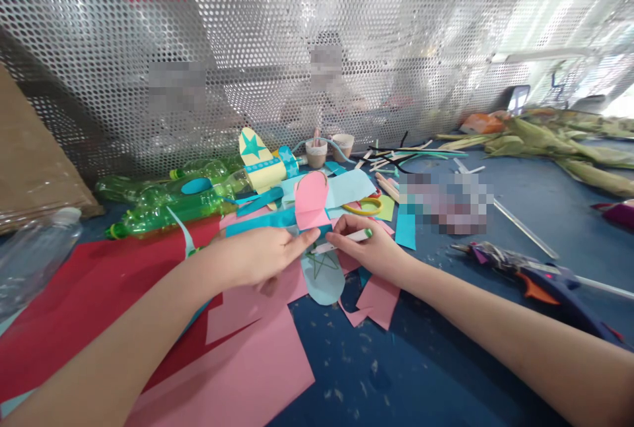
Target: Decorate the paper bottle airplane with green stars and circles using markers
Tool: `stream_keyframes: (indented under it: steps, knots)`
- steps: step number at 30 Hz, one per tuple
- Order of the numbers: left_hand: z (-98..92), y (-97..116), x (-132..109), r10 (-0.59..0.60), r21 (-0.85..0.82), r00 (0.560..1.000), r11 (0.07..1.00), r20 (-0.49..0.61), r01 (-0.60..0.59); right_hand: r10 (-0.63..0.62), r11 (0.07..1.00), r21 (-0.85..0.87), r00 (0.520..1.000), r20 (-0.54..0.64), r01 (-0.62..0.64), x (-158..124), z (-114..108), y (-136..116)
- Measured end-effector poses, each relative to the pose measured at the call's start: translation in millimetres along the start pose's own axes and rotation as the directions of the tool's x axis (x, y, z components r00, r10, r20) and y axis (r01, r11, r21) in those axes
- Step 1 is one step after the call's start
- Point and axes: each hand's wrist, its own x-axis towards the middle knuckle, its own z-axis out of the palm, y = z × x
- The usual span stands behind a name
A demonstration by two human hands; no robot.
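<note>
My right hand point(364, 240) pinches a white marker with a green end point(355, 237), its tip over a light blue rounded paper flap point(325, 285). A green star outline is drawn on that flap. My left hand point(265, 254) is closed over a blue paper-covered piece point(265, 221), thumb side close to the marker tip and other fingers curled beneath. My hand hides much of this piece. From it a pink rounded paper flap point(312, 199) stands up. Pink paper scraps point(379, 301) lie by my right wrist, and a large pink sheet point(238, 367) spreads beneath my left arm.
Behind stand green plastic bottles point(168, 212) and a yellow paper-wrapped model point(265, 173) with a blue star. Yellow-handled scissors point(366, 206) lie among paper pieces. At right are a glue gun point(535, 278), a glue stick point(525, 228) and corn husks point(539, 140). A perforated metal panel point(277, 31) rises behind.
</note>
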Motion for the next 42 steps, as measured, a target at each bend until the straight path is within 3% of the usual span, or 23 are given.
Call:
stream_keyframes:
  steps: [15,42]
  knots:
    - [0.8,-0.7,0.2,-0.030,0.012,1.000,0.999,-0.002,0.030,0.019,1.000,-0.004,0.999,0.041,-0.019,-0.6,-0.1,-0.3]
    - [1.5,-1.6,0.9,-0.013,0.006,1.000,1.000,-0.005,0.013,0.019,0.998,-0.055,1.000,-0.019,-0.020,0.1,-1.1,-1.4]
